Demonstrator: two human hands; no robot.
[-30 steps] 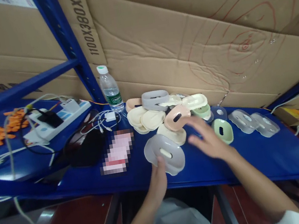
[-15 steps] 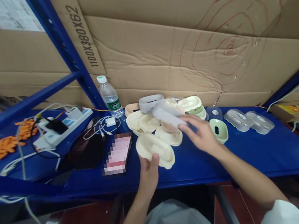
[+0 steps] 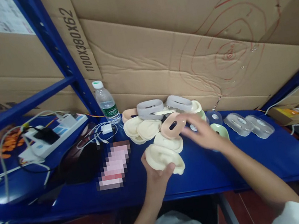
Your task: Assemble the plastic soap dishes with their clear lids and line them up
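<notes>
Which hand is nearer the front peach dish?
Right: the right hand is at the right edge of the front peach dish; the left hand is lower and leftward, holding a cream dish.

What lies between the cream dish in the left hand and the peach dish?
In the head view, another cream dish lies there, partly hidden by the peach dish.

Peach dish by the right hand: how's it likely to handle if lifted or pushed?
Peach dish is probably fairly stiff, since it looks moulded and holds its oval shape around the dark slot. Likely light, being shallow and small beside the hand. Pushed, it may slide or tip rather than roll: it seems to overlap the cream piece below.
</notes>
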